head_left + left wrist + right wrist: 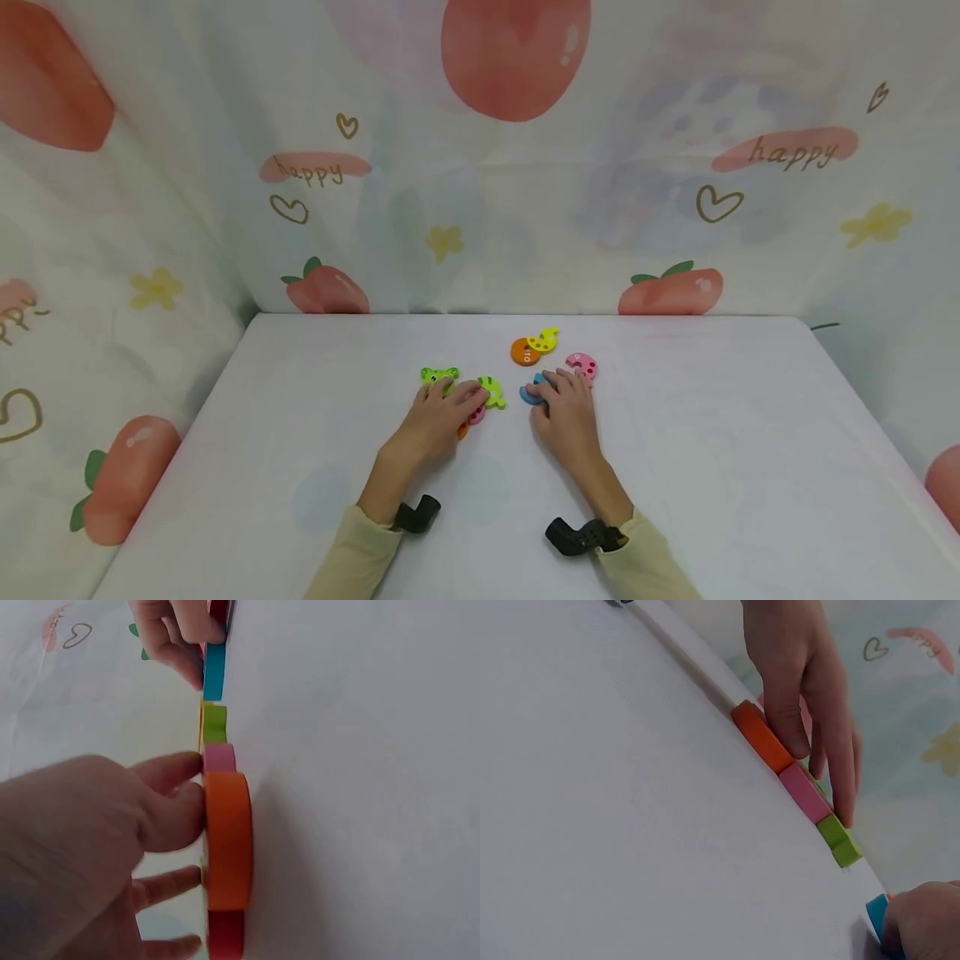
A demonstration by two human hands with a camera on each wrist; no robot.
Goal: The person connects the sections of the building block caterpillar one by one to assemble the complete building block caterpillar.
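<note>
My left hand point(435, 421) lies over a cluster of flat pieces, its fingers spread and fingertips touching them. Beside its fingers are a green frog-faced piece point(439, 375), a pink piece point(477, 415) and a striped green piece point(492, 392). In the left wrist view an orange piece point(229, 840) stands nearest, touching the pink one point(220, 758), with a red piece point(226, 934) beside it. My right hand point(567, 417) pinches a blue piece point(532, 393) between thumb and finger; the right wrist view shows only part of that blue piece point(877, 911).
Beyond the right hand, a round orange piece point(525, 352) touches a yellow piece point(544, 340). A pink curved piece point(582, 364) lies just past the right fingertips. The white table point(735, 433) ends at a patterned cloth point(510, 217) behind and at the sides.
</note>
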